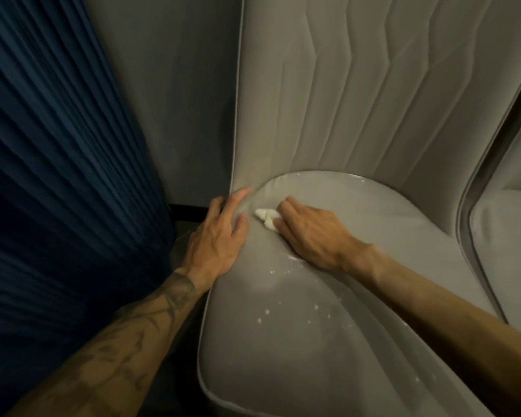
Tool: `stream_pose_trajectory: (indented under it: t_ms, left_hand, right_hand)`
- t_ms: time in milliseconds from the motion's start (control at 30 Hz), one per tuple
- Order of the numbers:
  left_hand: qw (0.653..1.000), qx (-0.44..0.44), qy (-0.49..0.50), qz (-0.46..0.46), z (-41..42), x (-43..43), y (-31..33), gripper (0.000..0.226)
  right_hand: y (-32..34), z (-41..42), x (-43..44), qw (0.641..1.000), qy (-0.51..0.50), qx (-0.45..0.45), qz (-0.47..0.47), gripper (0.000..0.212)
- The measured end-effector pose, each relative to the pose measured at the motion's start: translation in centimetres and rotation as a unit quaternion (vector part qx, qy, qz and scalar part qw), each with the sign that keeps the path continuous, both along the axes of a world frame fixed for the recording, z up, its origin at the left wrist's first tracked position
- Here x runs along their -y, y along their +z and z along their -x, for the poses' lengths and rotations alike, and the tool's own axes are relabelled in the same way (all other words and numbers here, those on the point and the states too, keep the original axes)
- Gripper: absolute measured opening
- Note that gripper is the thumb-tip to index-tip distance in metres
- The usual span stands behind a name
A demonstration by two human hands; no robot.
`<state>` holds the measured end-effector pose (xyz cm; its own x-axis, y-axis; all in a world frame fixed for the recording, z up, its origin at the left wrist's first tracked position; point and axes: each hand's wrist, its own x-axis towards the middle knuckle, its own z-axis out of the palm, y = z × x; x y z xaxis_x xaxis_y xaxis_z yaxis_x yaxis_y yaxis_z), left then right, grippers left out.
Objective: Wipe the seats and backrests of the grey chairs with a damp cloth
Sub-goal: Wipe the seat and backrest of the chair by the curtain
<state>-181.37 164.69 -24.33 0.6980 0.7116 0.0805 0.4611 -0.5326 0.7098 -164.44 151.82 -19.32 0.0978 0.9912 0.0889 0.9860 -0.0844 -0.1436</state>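
A grey upholstered chair fills the view, with its seat [298,341] in front and a quilted backrest [358,85] behind. My right hand [310,233] presses a small white cloth [266,217] onto the rear left part of the seat, its fingers bent over the cloth. My left hand [220,233] lies flat on the seat's left edge, fingertips reaching the lower corner of the backrest. Small white flecks [283,296] dot the middle of the seat.
A dark blue pleated curtain [48,161] hangs close on the left. A grey wall [178,100] stands behind the chair. A second grey chair [506,236] sits right next to this one on the right.
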Motion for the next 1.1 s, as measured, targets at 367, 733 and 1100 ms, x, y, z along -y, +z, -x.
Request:
stream_pose_trajectory:
  t_ms: [367, 733, 1100]
  left_hand:
    - [1.0, 0.006, 0.0, -0.012, 0.1, -0.2, -0.1, 0.043]
    - [1.0, -0.004, 0.006, -0.016, 0.1, -0.4, -0.2, 0.043]
    - [1.0, -0.005, 0.001, -0.022, 0.1, -0.5, -0.3, 0.042]
  right_hand:
    - [0.0, 2.9, 1.3, 0.999, 0.043, 0.0, -0.014, 0.028]
    - [-0.3, 0.6, 2.0, 0.999, -0.025, 0.003, -0.04, 0.025]
    - [-0.6, -2.0, 6.8, 0.984, -0.173, 0.01, -0.043, 0.024]
